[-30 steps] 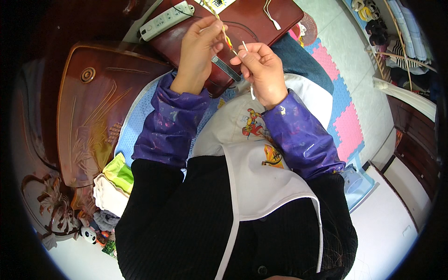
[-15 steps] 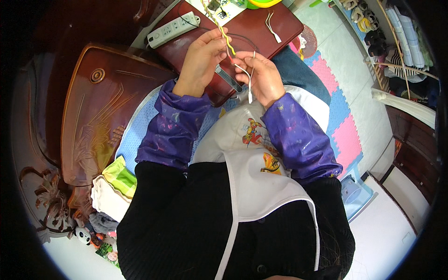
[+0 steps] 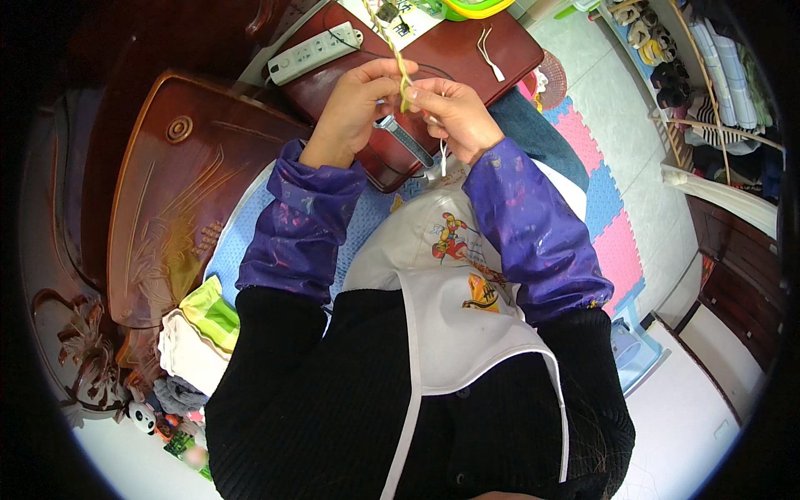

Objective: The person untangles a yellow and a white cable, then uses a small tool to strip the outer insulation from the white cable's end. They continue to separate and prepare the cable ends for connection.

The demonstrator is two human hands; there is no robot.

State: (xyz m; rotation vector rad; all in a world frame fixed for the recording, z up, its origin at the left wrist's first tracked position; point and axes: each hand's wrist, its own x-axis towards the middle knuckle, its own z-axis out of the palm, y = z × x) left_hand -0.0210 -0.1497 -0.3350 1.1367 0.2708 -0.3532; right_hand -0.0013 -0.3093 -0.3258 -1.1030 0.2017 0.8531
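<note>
A twisted yellow and pale cord runs down from the top of the view into my fingers. My left hand pinches it between thumb and fingertips. Right beside it, my right hand closes its thumb and finger on the cord's lower end. A thin white string dangles beneath my right hand; its upper part is hidden by my fingers. Just under my hands a wristwatch with a dark strap lies at the corner of the dark red table.
On the table are a white power strip with a black cable, a loose white string, a printed sheet and a yellow-green container. A carved wooden panel stands at left; foam mats and a clothes rack are at right.
My right hand has moved up and left against my left hand, now pinching the cord's end. The strands, apart before, are now twisted together; the white string hangs shorter below.
</note>
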